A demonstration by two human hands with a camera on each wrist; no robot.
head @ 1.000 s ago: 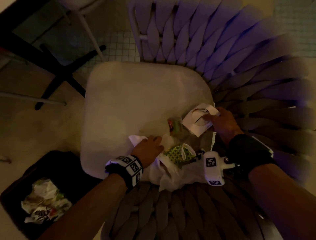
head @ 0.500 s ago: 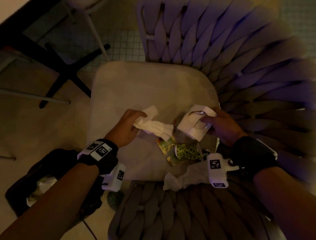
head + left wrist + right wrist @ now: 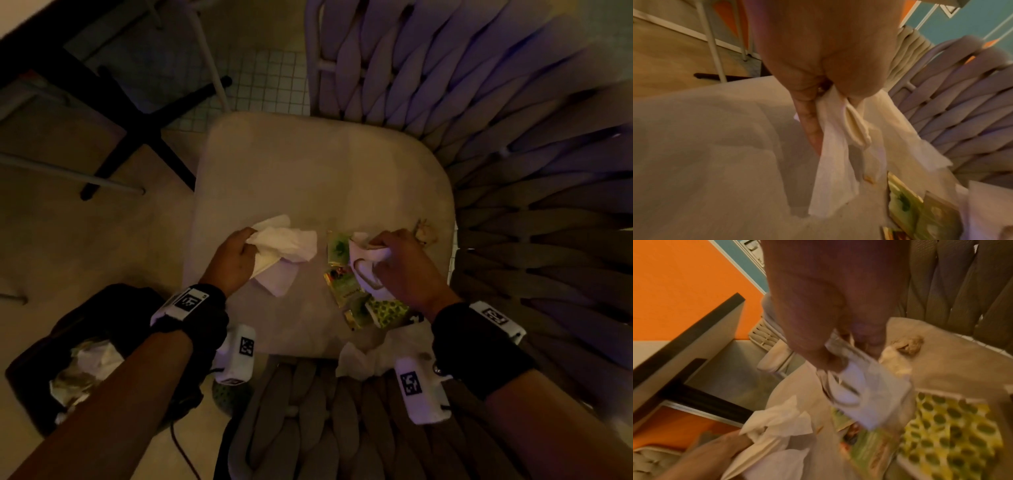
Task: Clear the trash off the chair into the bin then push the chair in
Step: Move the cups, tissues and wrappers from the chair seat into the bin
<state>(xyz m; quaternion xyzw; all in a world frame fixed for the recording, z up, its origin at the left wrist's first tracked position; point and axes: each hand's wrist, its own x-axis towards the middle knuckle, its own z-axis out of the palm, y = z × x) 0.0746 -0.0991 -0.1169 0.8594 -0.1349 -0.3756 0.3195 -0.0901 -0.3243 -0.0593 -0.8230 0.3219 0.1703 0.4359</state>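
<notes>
At the far left, down beside the left forearm, the black bin [image 3: 41, 370] sits on the floor with crumpled paper [image 3: 92, 363] already in it, well apart from both sets of fingers. The left hand [image 3: 231, 262] hangs over the chair's seat cushion [image 3: 325, 178], its fingers and thumb curled tight and pinching a white napkin [image 3: 286, 248]; the napkin trails loose from the fingertips, as the left wrist view shows [image 3: 838, 162], with its lower end at the cushion. Between the two hands, just beside the right fingertips, lie green snack wrappers [image 3: 342, 284] flat on the seat. The right hand [image 3: 400, 267] has its fingers curled round a folded white paper packet [image 3: 366, 263], clamped between thumb and fingers and tilted above the wrappers. Just under the right wrist lies a yellow wrapper with green dots [image 3: 388, 311]. Past the right fingertips, near the seat's edge, rests a small brown crumpled scrap [image 3: 424, 233]. Near the right wrist camera another white napkin [image 3: 363, 363] lies at the cushion's near edge, against the woven armrest [image 3: 308, 411]. The chair's woven back [image 3: 513, 137] curves round beyond the right hand.
</notes>
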